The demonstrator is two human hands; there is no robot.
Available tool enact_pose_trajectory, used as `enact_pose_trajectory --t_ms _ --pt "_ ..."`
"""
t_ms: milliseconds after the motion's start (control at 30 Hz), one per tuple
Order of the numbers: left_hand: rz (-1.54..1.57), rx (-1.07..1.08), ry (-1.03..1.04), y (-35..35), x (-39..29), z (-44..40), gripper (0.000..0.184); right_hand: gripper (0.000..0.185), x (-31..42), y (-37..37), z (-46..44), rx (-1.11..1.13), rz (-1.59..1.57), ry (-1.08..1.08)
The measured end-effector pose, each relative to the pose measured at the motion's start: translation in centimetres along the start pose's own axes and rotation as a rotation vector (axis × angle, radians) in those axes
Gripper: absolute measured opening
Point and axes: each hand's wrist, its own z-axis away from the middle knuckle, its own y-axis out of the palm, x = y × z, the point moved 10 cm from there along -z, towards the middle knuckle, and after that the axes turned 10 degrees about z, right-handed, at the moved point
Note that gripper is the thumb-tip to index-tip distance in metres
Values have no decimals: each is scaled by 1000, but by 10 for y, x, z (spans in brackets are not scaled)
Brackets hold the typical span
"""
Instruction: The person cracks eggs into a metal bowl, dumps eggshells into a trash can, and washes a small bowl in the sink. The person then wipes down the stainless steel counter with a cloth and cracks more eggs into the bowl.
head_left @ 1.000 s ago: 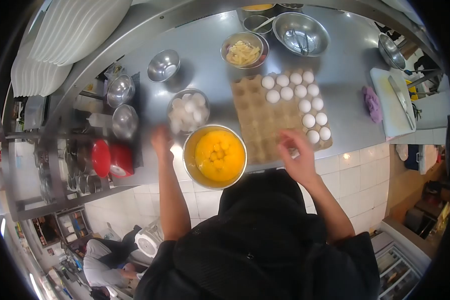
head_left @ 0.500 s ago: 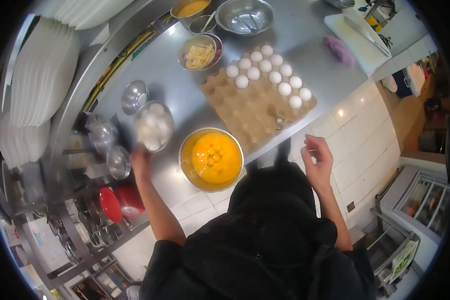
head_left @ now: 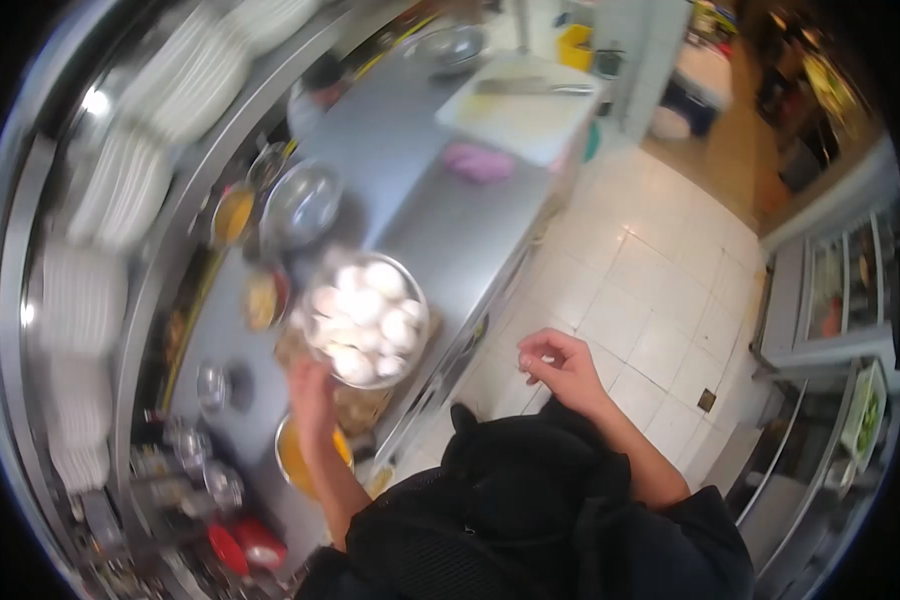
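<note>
Shells [head_left: 365, 305] and bowl [head_left: 426, 312] have swung over the egg tray [head_left: 363, 406], beyond my left hand [head_left: 313, 393]; grasping one edge, I could tip and spill them.

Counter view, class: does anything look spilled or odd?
Nothing clearly stands out. The left hand holds the bowl of eggshells, none visibly spilled; the purple cloth lies crumpled beside the cutting board. Blur could hide small drips.

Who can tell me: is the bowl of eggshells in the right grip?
No: the left grip holds the bowl of eggshells by its edge, while the right grip is apart from it.
</note>
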Motion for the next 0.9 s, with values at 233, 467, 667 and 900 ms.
enact_pose_trajectory --t_ms 233,467,667,900 --pt "82 443 -387 299 146 47 11 16 -5 -176 3 -80 -390 143" --pt "-146 580 -470 432 187 21 7 14 -60 -265 -58 -115 -569 322" --pt "-154 721 -464 557 221 -32 17 7 -73 -365 -130 -305 -619 365" --pt "-265 732 -466 664 314 -95 33 16 -92 -540 -242 -627 -553 342"
